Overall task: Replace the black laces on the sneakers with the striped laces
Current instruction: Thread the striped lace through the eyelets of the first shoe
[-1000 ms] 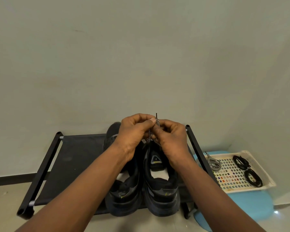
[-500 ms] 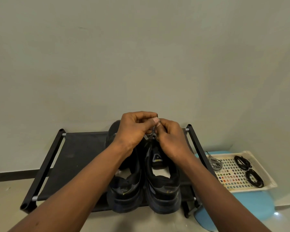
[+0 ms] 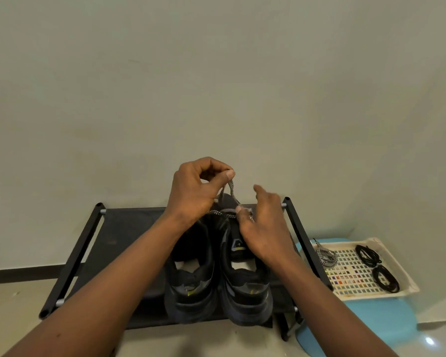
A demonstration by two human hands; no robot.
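The striped lace [image 3: 231, 187] rises from the toe end of the right-hand sneaker [image 3: 245, 282], its upper end pinched between thumb and forefinger of the left grip [image 3: 193, 189], while the right grip [image 3: 265, 228] is loosely spread, thumb tip at the lace over the front eyelets. That shoe stands just beside the left-hand sneaker [image 3: 191, 269], heels toward the camera, on the fabric shelf of a black shoe rack [image 3: 129, 228]. To the right, a white perforated tray [image 3: 407, 284] on a blue stool [image 3: 371, 320] holds a second striped lace [image 3: 326, 256], bundled, and two coiled black laces [image 3: 368, 255].
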